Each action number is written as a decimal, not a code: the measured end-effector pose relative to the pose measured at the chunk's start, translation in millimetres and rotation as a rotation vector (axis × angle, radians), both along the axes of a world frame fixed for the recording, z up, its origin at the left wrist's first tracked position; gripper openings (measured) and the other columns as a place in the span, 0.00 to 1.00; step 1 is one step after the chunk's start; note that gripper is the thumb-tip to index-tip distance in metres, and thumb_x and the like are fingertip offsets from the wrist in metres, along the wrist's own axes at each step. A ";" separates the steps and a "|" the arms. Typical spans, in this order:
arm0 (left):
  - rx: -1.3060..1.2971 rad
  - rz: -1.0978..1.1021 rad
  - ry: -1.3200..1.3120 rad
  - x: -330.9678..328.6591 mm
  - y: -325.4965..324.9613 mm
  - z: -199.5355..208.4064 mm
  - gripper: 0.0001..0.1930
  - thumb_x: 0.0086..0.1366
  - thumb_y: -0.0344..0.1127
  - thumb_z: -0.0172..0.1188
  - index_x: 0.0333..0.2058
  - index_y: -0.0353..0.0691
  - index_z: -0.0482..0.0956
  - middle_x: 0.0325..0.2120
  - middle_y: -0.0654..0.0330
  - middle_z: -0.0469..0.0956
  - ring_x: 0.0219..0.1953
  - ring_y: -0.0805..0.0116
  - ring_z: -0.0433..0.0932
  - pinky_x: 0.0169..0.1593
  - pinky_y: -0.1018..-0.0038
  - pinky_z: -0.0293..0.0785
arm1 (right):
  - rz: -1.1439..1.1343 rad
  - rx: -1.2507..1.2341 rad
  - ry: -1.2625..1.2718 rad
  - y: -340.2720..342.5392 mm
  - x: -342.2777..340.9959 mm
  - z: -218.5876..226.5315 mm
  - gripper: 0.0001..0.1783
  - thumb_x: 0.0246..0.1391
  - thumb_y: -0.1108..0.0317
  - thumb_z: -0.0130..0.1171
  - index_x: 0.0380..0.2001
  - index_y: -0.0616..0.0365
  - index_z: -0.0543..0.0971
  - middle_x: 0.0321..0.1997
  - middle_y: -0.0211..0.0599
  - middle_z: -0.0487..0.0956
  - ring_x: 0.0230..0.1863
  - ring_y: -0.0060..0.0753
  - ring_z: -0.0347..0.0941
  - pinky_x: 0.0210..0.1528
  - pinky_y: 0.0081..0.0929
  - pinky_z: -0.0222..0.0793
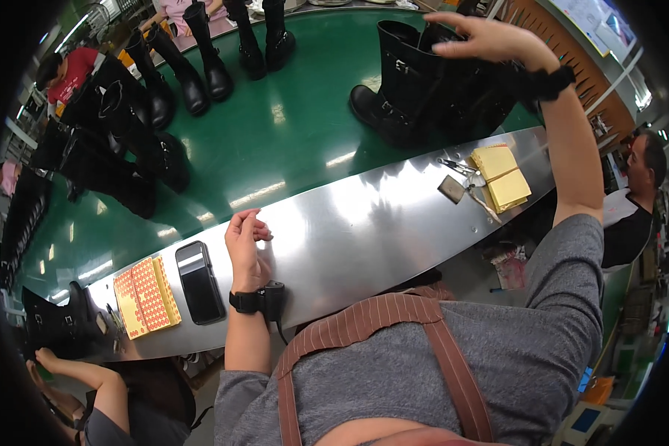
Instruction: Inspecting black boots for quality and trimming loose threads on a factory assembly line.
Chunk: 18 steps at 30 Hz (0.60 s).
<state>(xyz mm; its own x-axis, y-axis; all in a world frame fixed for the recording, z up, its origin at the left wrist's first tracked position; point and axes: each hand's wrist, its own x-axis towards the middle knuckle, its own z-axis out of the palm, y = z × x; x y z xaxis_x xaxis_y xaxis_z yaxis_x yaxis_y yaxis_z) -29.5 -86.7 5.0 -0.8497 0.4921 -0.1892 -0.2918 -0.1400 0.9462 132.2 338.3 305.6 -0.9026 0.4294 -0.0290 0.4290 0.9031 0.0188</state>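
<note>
My right hand (487, 39) is raised at the far right, over the tops of black buckled boots (405, 85). Its thumb and fingers are apart, and nothing shows between them. The boots stand upright in a tight cluster on the green table (282, 141), partly hidden behind that hand and its dark wristband. Over the metal ledge (334, 230) hovers my left hand (247, 241), fingers loosely curled in, with no item visible in it. A black phone (200, 282) lies on the ledge to its left.
Beside the phone lies a stack of cards with red dots (147, 297). A banded yellow paper stack (502, 177) and small tools (461, 171) rest at the ledge's right. More black boots (178, 70) stand at far left. A co-worker's arm (97, 375) reaches in at lower left.
</note>
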 end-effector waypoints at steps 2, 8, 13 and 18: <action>-0.023 0.019 0.008 1.6 3.4 -2.2 0.09 0.66 0.33 0.53 0.38 0.33 0.76 0.22 0.61 0.74 0.22 0.75 0.73 0.28 0.78 0.75 | 0.108 0.043 0.017 -7.4 26.1 -23.1 0.40 0.52 0.34 0.55 0.64 0.40 0.64 0.54 0.53 0.74 0.57 0.54 0.69 0.59 0.44 0.64; -0.056 0.042 0.055 2.9 5.9 -9.3 0.08 0.67 0.33 0.53 0.38 0.34 0.76 0.25 0.59 0.75 0.23 0.73 0.76 0.29 0.76 0.77 | -0.107 0.107 0.105 22.2 32.5 -57.4 0.46 0.41 0.29 0.61 0.56 0.51 0.74 0.55 0.56 0.74 0.58 0.54 0.69 0.59 0.41 0.66; -0.108 -0.074 0.225 29.6 16.5 8.8 0.13 0.63 0.35 0.58 0.44 0.34 0.75 0.34 0.58 0.75 0.34 0.71 0.76 0.38 0.75 0.76 | 0.102 0.285 0.559 -22.3 14.4 -69.5 0.34 0.44 0.39 0.64 0.46 0.56 0.81 0.40 0.46 0.82 0.44 0.48 0.78 0.47 0.39 0.73; -0.199 -0.184 0.864 101.6 70.9 90.9 0.53 0.47 0.45 0.75 0.66 0.39 0.51 0.59 0.47 0.59 0.62 0.54 0.61 0.63 0.61 0.60 | 0.369 0.256 0.817 -140.8 54.1 -13.7 0.23 0.48 0.49 0.67 0.35 0.60 0.82 0.31 0.37 0.81 0.26 0.36 0.77 0.30 0.28 0.71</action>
